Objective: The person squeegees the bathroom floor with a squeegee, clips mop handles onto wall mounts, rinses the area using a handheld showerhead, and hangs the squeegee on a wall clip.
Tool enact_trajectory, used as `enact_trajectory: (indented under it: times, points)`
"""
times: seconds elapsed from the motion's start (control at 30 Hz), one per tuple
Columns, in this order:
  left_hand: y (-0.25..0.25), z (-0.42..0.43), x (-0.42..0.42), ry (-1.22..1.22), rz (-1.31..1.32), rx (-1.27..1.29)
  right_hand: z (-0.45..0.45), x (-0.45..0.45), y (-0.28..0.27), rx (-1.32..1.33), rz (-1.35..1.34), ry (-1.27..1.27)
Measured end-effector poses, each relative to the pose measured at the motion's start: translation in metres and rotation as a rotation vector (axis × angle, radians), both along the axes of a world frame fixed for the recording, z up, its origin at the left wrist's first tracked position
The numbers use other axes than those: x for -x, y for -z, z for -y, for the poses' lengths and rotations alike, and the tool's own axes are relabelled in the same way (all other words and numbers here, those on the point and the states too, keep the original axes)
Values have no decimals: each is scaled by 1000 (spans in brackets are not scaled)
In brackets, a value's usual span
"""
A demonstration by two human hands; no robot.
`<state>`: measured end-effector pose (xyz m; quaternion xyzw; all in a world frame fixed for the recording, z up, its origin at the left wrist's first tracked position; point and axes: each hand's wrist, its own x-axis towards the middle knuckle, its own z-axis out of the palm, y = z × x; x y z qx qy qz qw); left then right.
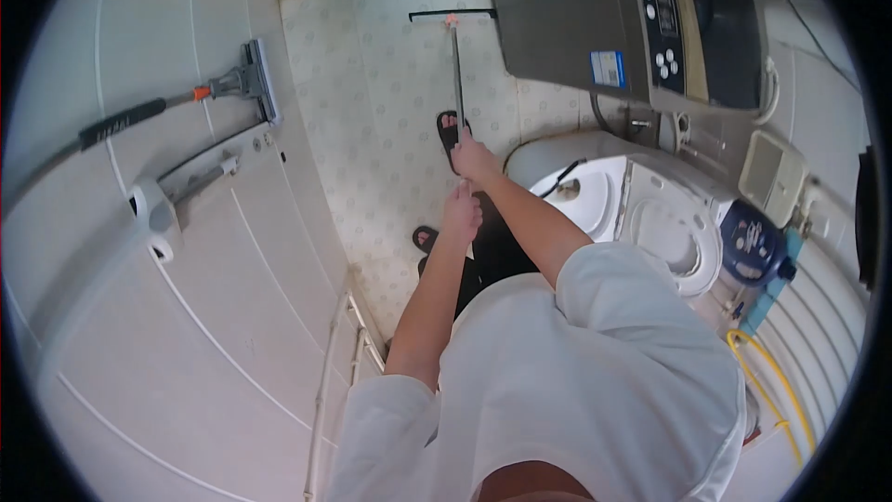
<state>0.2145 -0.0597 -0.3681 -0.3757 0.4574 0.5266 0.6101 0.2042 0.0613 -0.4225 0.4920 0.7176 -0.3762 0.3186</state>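
Note:
A floor squeegee (459,74) with a long metal handle, a pinkish joint and a wide dark blade stretches away from me over the floor. My right hand (476,160) is closed around its handle. Nearer my body, my left hand (462,214) is also closed, gripping the handle's end. The blade (427,14) lies across the tiles, its right end close to the base of the washing machine (567,19). Below my hands are my feet in black slippers (450,135).
To the right stands a toilet with its seat raised (669,232), a blue bottle (751,242) beside it. A radiator (818,316) and yellow hose (767,381) are at lower right. Along the left wall are another squeegee (251,84) and a white metal rack (325,390).

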Motion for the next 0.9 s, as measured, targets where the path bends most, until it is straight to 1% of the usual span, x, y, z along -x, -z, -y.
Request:
enact_trajectory:
  times: [0.1,0.2,0.3,0.43,0.5,0.57,0.6,0.63,0.67,0.7,0.77,0.83,0.87,0.9]
  points:
    - [-8,71,-43,92,-23,41,73,-60,26,-89,-100,67]
    - [-2,154,-94,87,-15,15,142,-105,12,-3,-3,-10]
    - [-31,223,-123,206,-14,114,213,-151,9,64,-26,-7]
    - [-52,301,-166,215,42,190,287,-191,-23,98,26,8]
    - [-65,328,-179,212,57,210,323,-214,-12,85,12,60]
    - [-81,344,-187,195,105,274,369,-252,33,33,-113,102]
    - [-88,349,-191,183,130,306,375,-258,34,-23,-220,124]
    - [-92,353,-192,176,122,284,380,-264,33,-79,-327,138]
    - [-96,355,-190,172,111,259,378,-260,18,-134,-431,144]
    - [-100,353,-191,168,102,237,369,-260,4,-236,-522,68]
    - [-111,331,-191,216,38,185,338,-250,-42,-163,-455,138]
    - [-110,294,-189,281,-29,117,293,-241,-58,171,-144,413]
    - [-104,271,-190,324,-60,76,276,-247,-49,23,-267,413]
    - [-97,246,-188,367,-93,35,251,-252,-37,-49,-290,425]
